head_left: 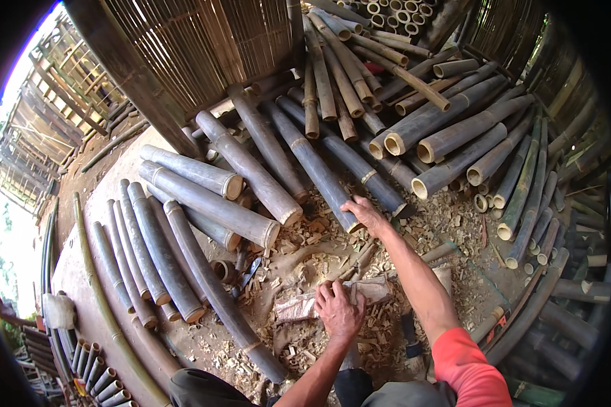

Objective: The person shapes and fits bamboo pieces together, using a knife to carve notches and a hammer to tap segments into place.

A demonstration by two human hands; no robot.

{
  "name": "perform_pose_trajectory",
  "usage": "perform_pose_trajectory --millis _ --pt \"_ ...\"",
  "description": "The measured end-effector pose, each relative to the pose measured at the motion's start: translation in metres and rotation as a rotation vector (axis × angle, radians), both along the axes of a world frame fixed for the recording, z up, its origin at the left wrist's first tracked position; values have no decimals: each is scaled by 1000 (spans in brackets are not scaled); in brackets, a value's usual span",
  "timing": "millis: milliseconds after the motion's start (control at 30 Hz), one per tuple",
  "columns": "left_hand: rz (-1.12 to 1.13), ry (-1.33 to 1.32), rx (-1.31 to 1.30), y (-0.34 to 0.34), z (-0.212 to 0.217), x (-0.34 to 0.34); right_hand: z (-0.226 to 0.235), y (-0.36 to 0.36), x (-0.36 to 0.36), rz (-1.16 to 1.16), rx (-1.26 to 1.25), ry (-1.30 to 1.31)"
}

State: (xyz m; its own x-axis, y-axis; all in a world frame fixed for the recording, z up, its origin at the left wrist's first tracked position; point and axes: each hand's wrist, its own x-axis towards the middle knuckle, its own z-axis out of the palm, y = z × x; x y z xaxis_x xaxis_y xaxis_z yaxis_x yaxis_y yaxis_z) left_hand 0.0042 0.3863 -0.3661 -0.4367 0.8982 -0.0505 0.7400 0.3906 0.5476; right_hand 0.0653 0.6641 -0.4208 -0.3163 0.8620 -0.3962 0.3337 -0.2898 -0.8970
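The right hand (pixel 364 214) grips the cut end of a long grey bamboo pole (pixel 310 163). The left hand (pixel 337 310) lies flat, unclenched, on a chopping block (pixel 373 290) amid chip-strewn floor (pixel 441 224); bamboo piles crowd every side.

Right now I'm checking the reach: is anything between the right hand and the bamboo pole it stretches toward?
Nothing visible. The right hand is already at the cut end of the grey bamboo pole, fingers on it. The left hand rests apart on a flat piece among wood chips.
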Motion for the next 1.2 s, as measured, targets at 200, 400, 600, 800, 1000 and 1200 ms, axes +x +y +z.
perform_pose_trajectory --millis 200,400,600,800,1000,1200 --pt "6 40 8 -2 -3 -4 25 0 0 166 313 -429" --pt "-2 13 -14 -3 -6 -3 17 17 34 -34 729 -947" --pt "-5 45 19 0 -3 1 8 26 82 140 445 -958" --pt "-23 -21 -38 -1 -1 -4 66 5 90 183 205 -620" --pt "-6 16 -13 -3 0 -2 104 -86 130 62 -2 -52" --pt "14 -14 -10 0 -2 4 145 -234 162 -115 -92 123"
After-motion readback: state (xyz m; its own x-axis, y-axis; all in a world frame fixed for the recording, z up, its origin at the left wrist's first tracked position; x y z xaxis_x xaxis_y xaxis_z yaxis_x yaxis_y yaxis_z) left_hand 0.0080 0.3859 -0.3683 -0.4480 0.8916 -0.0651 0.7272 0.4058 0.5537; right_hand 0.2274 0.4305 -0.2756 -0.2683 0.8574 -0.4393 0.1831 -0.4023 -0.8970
